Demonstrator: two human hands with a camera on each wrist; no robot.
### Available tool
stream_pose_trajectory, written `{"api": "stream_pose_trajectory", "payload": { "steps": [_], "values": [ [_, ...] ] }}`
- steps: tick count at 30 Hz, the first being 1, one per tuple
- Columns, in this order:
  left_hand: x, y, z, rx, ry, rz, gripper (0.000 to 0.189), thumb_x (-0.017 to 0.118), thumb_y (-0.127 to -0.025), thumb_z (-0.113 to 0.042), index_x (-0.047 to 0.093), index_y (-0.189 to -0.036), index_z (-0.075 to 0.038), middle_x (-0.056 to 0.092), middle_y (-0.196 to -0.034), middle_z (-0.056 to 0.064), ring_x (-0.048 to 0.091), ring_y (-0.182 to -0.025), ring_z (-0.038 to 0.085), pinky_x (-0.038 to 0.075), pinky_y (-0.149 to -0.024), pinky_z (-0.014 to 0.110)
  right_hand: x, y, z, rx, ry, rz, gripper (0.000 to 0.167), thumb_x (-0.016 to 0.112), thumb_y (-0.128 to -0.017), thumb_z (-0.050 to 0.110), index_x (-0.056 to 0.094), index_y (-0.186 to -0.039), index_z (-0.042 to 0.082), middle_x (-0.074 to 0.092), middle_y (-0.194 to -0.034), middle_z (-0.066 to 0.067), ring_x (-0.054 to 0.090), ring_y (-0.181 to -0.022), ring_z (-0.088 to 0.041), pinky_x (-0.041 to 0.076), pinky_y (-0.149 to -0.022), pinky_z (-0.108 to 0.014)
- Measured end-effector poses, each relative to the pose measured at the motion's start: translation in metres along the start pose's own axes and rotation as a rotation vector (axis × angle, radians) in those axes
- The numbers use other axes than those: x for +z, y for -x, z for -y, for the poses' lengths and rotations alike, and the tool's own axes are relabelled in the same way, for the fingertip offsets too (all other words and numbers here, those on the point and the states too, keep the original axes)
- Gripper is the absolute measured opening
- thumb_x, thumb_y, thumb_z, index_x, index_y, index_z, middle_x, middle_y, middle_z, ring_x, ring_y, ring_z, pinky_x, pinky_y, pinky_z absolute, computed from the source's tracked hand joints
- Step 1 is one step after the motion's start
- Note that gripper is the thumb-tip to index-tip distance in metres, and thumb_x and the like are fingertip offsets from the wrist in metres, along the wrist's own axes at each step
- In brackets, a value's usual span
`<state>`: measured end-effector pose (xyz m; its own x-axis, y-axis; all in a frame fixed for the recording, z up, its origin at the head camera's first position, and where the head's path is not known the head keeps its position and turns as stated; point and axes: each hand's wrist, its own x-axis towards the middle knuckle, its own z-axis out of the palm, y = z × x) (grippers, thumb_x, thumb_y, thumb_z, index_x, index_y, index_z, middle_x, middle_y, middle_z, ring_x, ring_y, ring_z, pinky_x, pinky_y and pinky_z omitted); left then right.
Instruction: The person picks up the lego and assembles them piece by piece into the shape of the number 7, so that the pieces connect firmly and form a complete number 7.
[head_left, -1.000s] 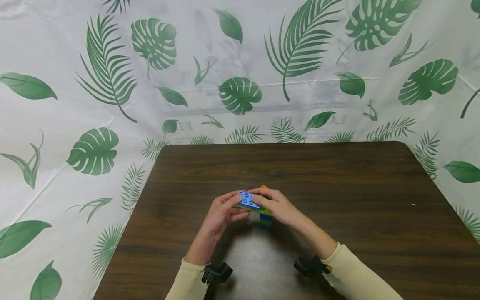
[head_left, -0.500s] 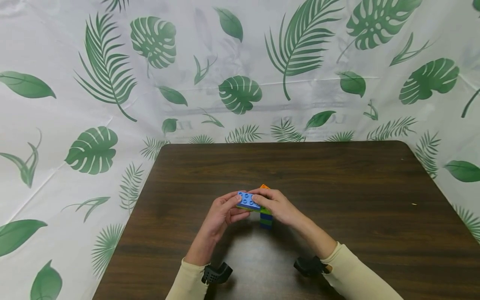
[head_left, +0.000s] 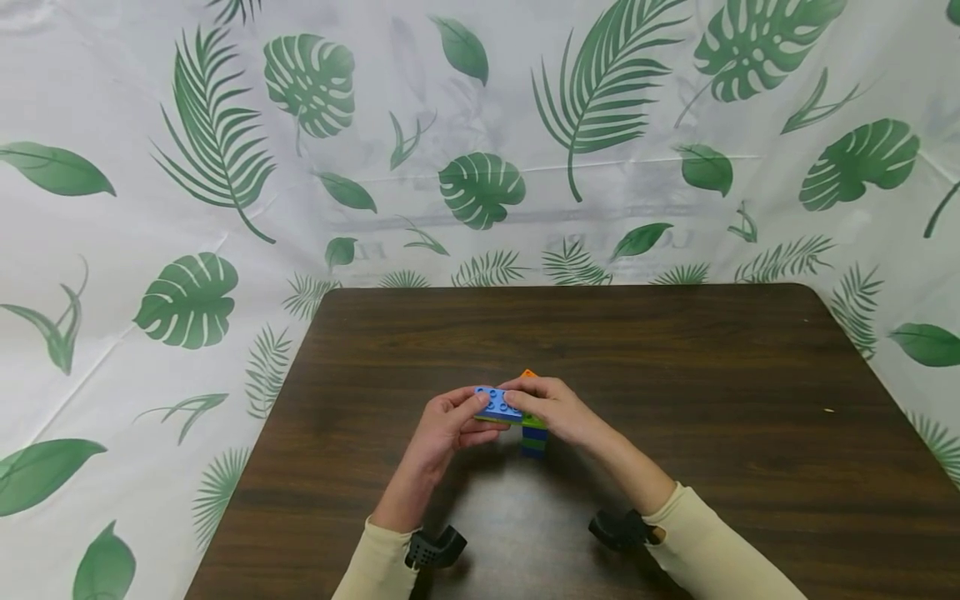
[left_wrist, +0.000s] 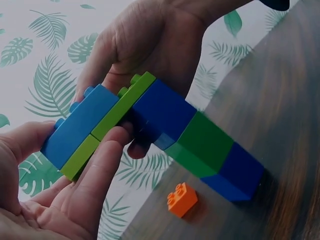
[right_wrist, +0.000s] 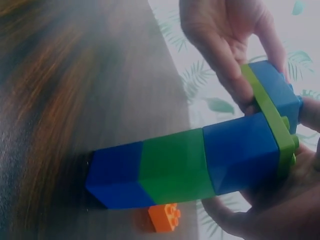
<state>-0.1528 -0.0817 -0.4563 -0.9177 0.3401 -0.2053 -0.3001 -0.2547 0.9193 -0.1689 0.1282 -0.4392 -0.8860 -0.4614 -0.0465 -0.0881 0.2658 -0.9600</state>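
Note:
A tower of toy building bricks stands on the table, with a dark blue brick (left_wrist: pixel 235 175) at its foot, a green brick (left_wrist: pixel 206 145) above and another dark blue brick (left_wrist: pixel 162 112) higher up. Across its top lies a thin lime-green layer (right_wrist: pixel 274 120) that juts out to the left, with a seam visible from the left wrist. On that overhang sits a light blue brick (head_left: pixel 501 400), studs up. My left hand (head_left: pixel 438 429) pinches the overhanging end, thumb on the light blue brick and fingers underneath. My right hand (head_left: pixel 558 410) grips the tower's top, its thumb on the light blue brick.
A small orange brick (left_wrist: pixel 182 200) rests on the dark wooden table (head_left: pixel 675 375) behind the tower, partly hidden by my right hand in the head view. A white leaf-print sheet (head_left: pixel 480 100) hangs beyond the table's far edge.
My left thumb and fingers have shifted slightly right, the fingers reaching further beneath the overhang. The light blue brick has tipped or shifted very slightly. My right hand has barely moved.

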Motion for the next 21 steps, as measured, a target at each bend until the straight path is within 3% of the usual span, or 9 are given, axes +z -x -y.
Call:
{"api": "stream_pose_trajectory", "payload": {
  "steps": [8, 13, 17, 21],
  "values": [
    [0.004, 0.0, 0.003, 0.015, -0.006, -0.062, 0.041, 0.068, -0.095, -0.022, 0.059, -0.122, 0.007, 0.071, -0.101, 0.018, 0.072, -0.085, 0.031, 0.058, -0.071, 0.037, 0.0, 0.003, 0.001, -0.014, -0.019, 0.012, 0.037, 0.053, -0.102, 0.025, 0.062, -0.126, -0.002, 0.063, -0.108, -0.012, 0.055, -0.094, -0.025, 0.049, -0.081, -0.036],
    [0.005, 0.001, 0.003, 0.007, -0.015, -0.067, 0.041, 0.068, -0.094, -0.024, 0.058, -0.122, 0.005, 0.071, -0.101, 0.017, 0.072, -0.085, 0.029, 0.057, -0.072, 0.038, -0.002, 0.004, -0.004, 0.009, 0.0, 0.004, 0.036, 0.054, -0.102, 0.03, 0.065, -0.124, 0.003, 0.063, -0.105, -0.009, 0.054, -0.094, -0.025, 0.048, -0.08, -0.036],
    [0.006, 0.002, 0.002, -0.006, -0.001, -0.053, 0.04, 0.067, -0.095, -0.023, 0.056, -0.121, 0.004, 0.07, -0.102, 0.017, 0.072, -0.085, 0.028, 0.057, -0.074, 0.038, -0.007, 0.003, -0.011, -0.008, 0.009, 0.009, 0.038, 0.048, -0.104, 0.031, 0.065, -0.123, 0.003, 0.064, -0.105, -0.01, 0.055, -0.094, -0.026, 0.047, -0.082, -0.038],
    [0.006, 0.004, 0.002, -0.012, 0.014, -0.029, 0.04, 0.066, -0.095, -0.023, 0.054, -0.123, 0.003, 0.069, -0.105, 0.016, 0.072, -0.086, 0.028, 0.057, -0.073, 0.036, -0.015, 0.0, -0.021, -0.016, 0.069, -0.072, 0.043, 0.041, -0.106, 0.035, 0.065, -0.122, 0.002, 0.067, -0.115, -0.013, 0.06, -0.101, -0.026, 0.048, -0.092, -0.044]
  ]
}}
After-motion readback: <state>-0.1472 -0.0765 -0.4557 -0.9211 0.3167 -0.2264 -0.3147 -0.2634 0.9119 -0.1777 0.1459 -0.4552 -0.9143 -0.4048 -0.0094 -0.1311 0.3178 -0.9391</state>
